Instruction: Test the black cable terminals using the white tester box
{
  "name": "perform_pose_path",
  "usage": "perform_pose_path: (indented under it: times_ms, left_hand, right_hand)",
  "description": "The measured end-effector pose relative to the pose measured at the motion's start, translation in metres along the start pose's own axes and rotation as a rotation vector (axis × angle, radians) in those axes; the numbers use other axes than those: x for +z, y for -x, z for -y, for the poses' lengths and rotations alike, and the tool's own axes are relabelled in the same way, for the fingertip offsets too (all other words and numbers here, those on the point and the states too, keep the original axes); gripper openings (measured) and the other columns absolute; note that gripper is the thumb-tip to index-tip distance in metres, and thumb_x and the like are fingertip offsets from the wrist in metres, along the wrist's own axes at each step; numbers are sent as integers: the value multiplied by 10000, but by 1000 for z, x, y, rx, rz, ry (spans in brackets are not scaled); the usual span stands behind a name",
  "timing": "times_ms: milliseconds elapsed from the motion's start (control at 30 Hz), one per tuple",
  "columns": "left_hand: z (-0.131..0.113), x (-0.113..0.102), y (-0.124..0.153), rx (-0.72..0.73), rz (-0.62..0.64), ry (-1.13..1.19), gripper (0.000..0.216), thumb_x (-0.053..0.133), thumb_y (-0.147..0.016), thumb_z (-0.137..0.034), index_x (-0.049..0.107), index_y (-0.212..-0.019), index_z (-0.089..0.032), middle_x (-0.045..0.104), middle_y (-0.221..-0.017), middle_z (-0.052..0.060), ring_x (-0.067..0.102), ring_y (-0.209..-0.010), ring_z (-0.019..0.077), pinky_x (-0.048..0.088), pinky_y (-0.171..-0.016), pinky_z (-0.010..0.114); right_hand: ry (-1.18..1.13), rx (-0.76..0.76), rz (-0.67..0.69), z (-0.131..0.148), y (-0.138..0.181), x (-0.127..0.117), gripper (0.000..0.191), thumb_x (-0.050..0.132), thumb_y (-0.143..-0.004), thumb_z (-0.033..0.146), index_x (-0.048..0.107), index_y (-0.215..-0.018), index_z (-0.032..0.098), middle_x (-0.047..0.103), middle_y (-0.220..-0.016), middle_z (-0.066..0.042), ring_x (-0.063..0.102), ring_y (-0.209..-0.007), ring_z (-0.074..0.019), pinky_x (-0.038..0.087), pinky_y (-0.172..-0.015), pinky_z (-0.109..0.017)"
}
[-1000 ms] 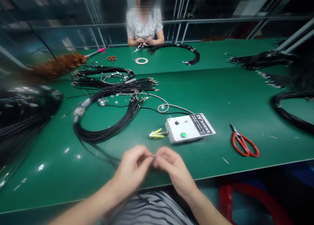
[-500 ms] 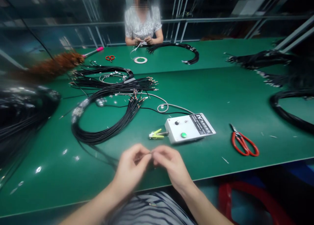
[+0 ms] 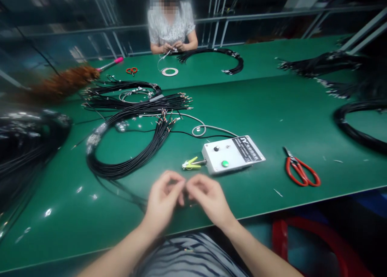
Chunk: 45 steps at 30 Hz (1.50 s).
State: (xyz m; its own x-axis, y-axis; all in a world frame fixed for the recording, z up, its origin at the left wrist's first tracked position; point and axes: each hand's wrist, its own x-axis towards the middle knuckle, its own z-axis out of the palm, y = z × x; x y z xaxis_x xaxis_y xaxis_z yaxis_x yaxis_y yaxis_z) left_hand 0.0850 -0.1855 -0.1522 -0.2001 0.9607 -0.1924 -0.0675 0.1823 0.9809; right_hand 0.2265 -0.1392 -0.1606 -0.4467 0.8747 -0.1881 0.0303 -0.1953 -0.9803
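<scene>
My left hand (image 3: pixel 163 200) is closed in a pinch over the front part of the green table. A thin black cable (image 3: pixel 128 192) runs from the coil into it. My right hand (image 3: pixel 210 196) faces it, thumb and forefinger pressed together; whatever sits between those fingertips is too small and blurred to name. The fingertips of both hands are close together. Just beyond them stands a white control box (image 3: pixel 225 158) with a green button, a black knob and a yellow-green clip (image 3: pixel 191 163) at its left end. Left of the box lies a tied coil of black cables (image 3: pixel 121 164).
Red-handled scissors (image 3: pixel 300 170) lie at the right, with cable scraps around. More black cable bundles (image 3: pixel 356 124) rest along the right side, and others (image 3: pixel 27 144) at the left. Across the table a person (image 3: pixel 172 27) works with small parts. A brown duster (image 3: pixel 66 79) lies far left.
My fingertips have drawn slightly apart, opening a small gap between the two hands. The view has tilted a little, shifting the table contents slightly upward.
</scene>
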Motion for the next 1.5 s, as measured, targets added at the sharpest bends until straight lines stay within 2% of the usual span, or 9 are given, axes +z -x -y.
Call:
perform_pose_path:
  times_ms: [167,267,367,467,567,800,900,1100,1500]
  left_hand:
    - [12,-4,0,155,-56,-213,121,566,-934,-247,597,-841,-176,556,-853,8,571,-755,125,446,-634,212]
    - [15,-4,-3,141,-63,-170,144,565,-934,-250,568,-807,-182,536,-774,-5,558,-754,138,436,-639,219]
    - [14,-4,-6,166,-43,-194,143,550,-940,-245,566,-811,-185,545,-786,0,548,-740,143,435,-647,234]
    - [13,-6,-5,249,8,-319,165,518,-950,-212,574,-798,-185,557,-807,13,541,-752,154,435,-674,255]
    - [11,-9,-4,317,39,-425,185,491,-956,-184,579,-794,-186,565,-814,21,538,-762,162,430,-694,269]
    - [15,-15,-20,263,-75,-364,158,529,-945,-240,582,-806,-187,583,-802,13,575,-751,157,457,-675,253]
    - [17,-15,-29,263,-115,-368,156,541,-931,-237,581,-790,-185,584,-788,8,585,-739,153,464,-668,245]
    - [16,-12,-37,323,-173,-473,152,529,-927,-204,564,-781,-189,568,-782,1,581,-725,147,452,-654,240]
    - [21,-5,-45,439,-179,-664,182,464,-945,-111,520,-794,-196,521,-788,9,537,-740,160,424,-684,262]
  right_hand:
    - [417,-331,-10,-2,0,-12,149,558,-942,243,646,-831,197,656,-826,-20,615,-762,-147,489,-710,-267]
    - [719,-489,-5,-1,0,-23,113,559,-948,206,647,-1018,202,700,-953,-39,643,-831,-172,466,-771,-305]
    - [1010,-628,-24,5,-3,-24,227,619,-929,259,615,-1139,172,714,-1039,-75,647,-908,-219,424,-775,-333]
    - [1174,-754,19,9,-9,-19,137,579,-959,281,655,-907,180,716,-839,-41,632,-787,-202,361,-703,-328]
    - [1240,-839,85,12,-14,-22,273,528,-990,274,635,-751,198,679,-693,1,596,-670,-166,307,-656,-323]
    - [1339,-837,-40,30,-32,-45,79,627,-938,259,673,-947,196,743,-989,-16,627,-925,-198,328,-775,-343]
    - [1454,-785,-3,32,-49,-43,244,721,-867,255,652,-1086,172,718,-1145,-57,574,-1112,-250,303,-876,-392]
    - [1550,-741,97,27,-66,-38,39,683,-895,235,683,-910,199,725,-878,-19,593,-927,-207,280,-852,-403]
    - [1562,-755,63,28,-66,-39,155,612,-928,200,674,-786,214,673,-750,10,575,-839,-178,224,-1004,-432]
